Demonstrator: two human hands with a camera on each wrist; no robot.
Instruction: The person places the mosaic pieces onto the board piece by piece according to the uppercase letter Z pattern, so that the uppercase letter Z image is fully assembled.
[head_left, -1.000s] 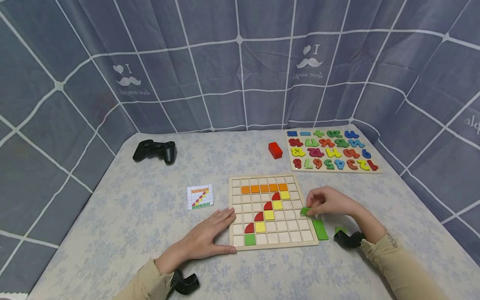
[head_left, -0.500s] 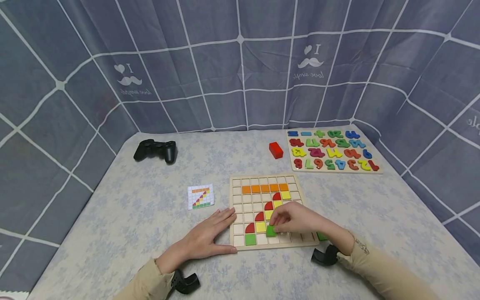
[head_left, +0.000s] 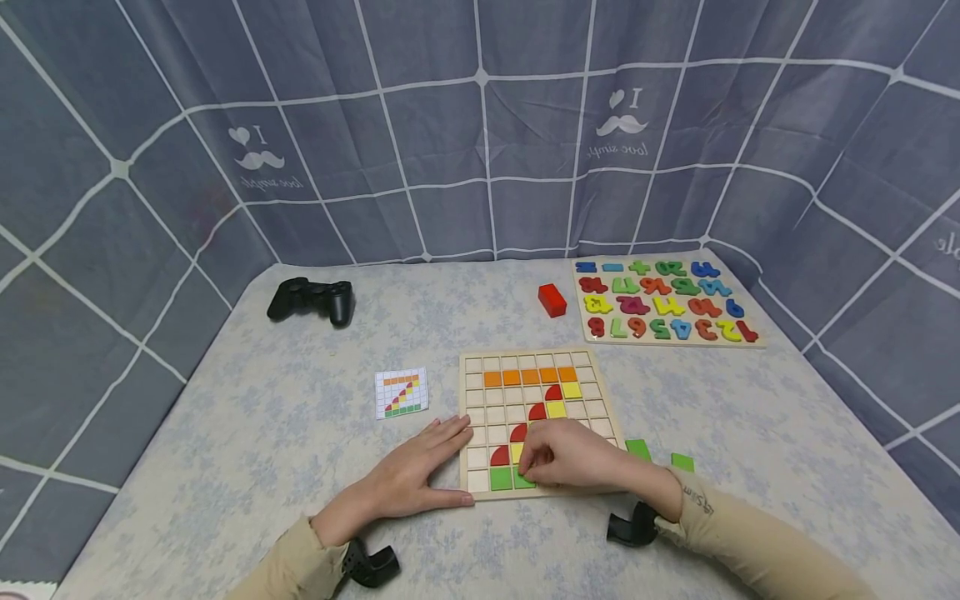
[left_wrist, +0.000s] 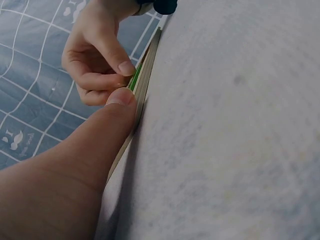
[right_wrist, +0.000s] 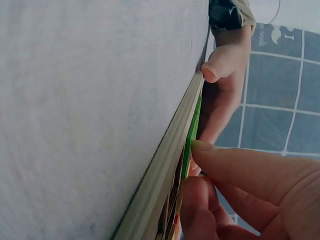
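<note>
A square wooden grid board (head_left: 476, 458) lies flat on the table, with orange squares (head_left: 530, 377), red quarter-circle tiles (head_left: 500, 455) and yellow squares (head_left: 572, 390) in its cells. My right hand (head_left: 570, 454) pinches a green square tile (head_left: 522, 479) with thumb and fingertips at the bottom row, right beside another green square (head_left: 500, 478). The right wrist view shows the thumb touching the edge of the green tile (right_wrist: 190, 145). With fingers extended, my left hand (head_left: 412, 471) rests against the board's left edge. My right hand hides several cells at the lower right.
Loose green tiles (head_left: 638, 449) lie right of the board, partly behind my forearm. A printed pattern card (head_left: 402, 393) sits to its left. Farther back are a black game controller (head_left: 311, 302), a red block (head_left: 552, 301) and a number puzzle board (head_left: 667, 300).
My right hand has carried the green tile from beyond the board's right edge leftward and down to the bottom row's second green spot. The left hand has stayed still.
</note>
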